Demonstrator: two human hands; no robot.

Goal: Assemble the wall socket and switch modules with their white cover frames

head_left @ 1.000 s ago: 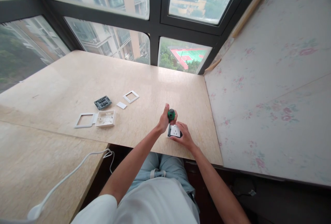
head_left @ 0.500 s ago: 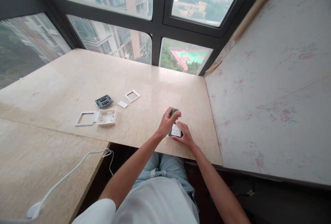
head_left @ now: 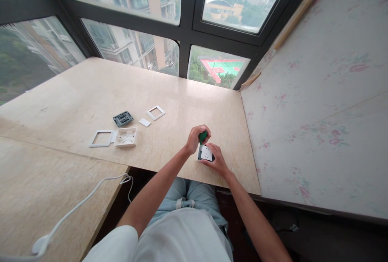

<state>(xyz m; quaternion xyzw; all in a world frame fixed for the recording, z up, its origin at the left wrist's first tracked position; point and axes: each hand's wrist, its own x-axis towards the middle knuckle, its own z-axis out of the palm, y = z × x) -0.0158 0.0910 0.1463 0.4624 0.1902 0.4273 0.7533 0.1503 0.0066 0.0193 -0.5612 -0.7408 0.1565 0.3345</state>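
Note:
My left hand (head_left: 196,137) is closed around the green handle of a screwdriver (head_left: 203,137), held upright over the far left edge of a wall socket (head_left: 207,153). The screwdriver's tip is too small to make out. The socket has a white face with slots and a dark frame, and lies near the table's front edge. Around its right side, my right hand (head_left: 216,158) grips it with the thumb at the near edge and the fingers at the far edge.
Left on the table (head_left: 178,112) lie a dark socket back (head_left: 123,118), a white mounting box (head_left: 125,137), a white frame (head_left: 101,138), another frame (head_left: 156,112) and a small white plate (head_left: 144,122). A white cable (head_left: 81,197) crosses the lower left. A papered wall (head_left: 312,104) bounds the right.
My left hand has turned around the screwdriver, so more of the green handle shows. My right hand stays on the socket. The view has shifted slightly.

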